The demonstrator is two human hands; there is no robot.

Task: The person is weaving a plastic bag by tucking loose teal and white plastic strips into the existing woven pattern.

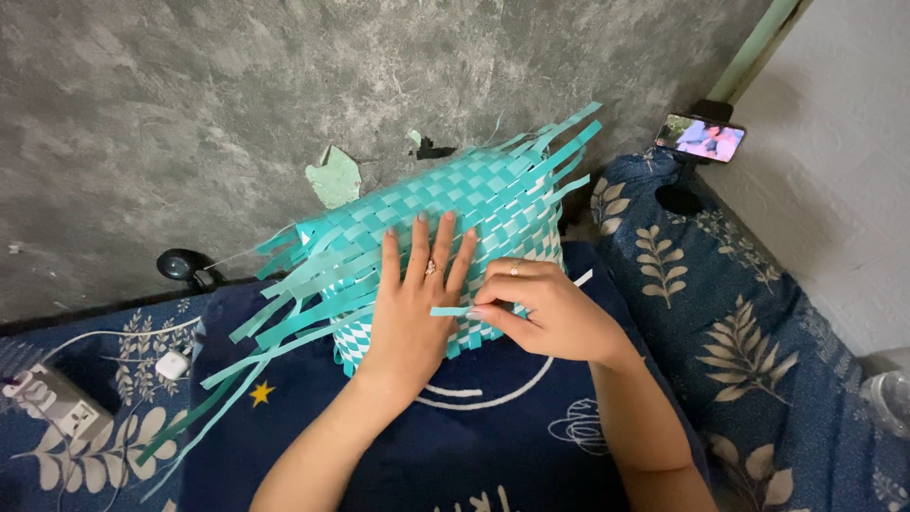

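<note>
A half-woven basket of teal and white plastic strips lies on its side on a dark blue cushion. Loose strip ends fan out at its left and upper right. My left hand lies flat on the weave, fingers spread, a ring on one finger. My right hand is beside it, pinching the end of a teal strip between thumb and fingertips at the basket's near edge.
A phone with a lit screen stands on a holder at the upper right. A power strip with a white plug and cable lies at the left. Blue leaf-patterned bedding surrounds the cushion; a grey wall is behind.
</note>
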